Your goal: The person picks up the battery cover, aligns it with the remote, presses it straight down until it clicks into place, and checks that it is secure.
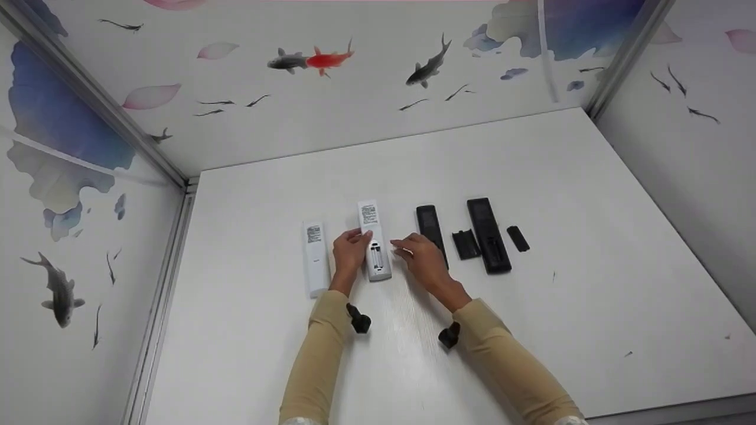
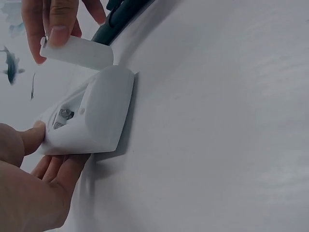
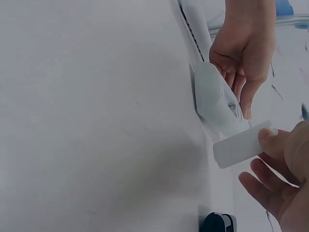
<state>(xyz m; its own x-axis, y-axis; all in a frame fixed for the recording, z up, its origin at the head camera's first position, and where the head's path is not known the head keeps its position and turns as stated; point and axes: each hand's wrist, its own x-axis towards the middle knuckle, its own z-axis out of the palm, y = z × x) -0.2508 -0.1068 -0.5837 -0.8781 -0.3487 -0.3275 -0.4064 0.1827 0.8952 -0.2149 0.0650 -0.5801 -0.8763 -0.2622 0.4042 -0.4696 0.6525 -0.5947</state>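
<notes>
A white remote control (image 1: 383, 272) lies back side up on the table, its battery compartment uncovered. My left hand (image 1: 350, 252) grips it from the left side, thumb on the back face and fingers at the edge. Metal parts show inside the compartment (image 2: 65, 116) in the left wrist view. Just right of the remote, my right hand (image 1: 426, 262) pinches a white battery cover (image 3: 239, 148) between thumb and fingers. The cover is held above the tabletop, near the remote's lower end. In the head view the cover is hardly visible.
Another white remote (image 1: 317, 265) lies left of my left hand. To the right are a black remote (image 1: 429, 221), partly behind my right hand, a black cover (image 1: 466, 244), a larger black remote (image 1: 489, 236) and a small black cover (image 1: 518, 238). Printed walls enclose the white table (image 1: 236, 330).
</notes>
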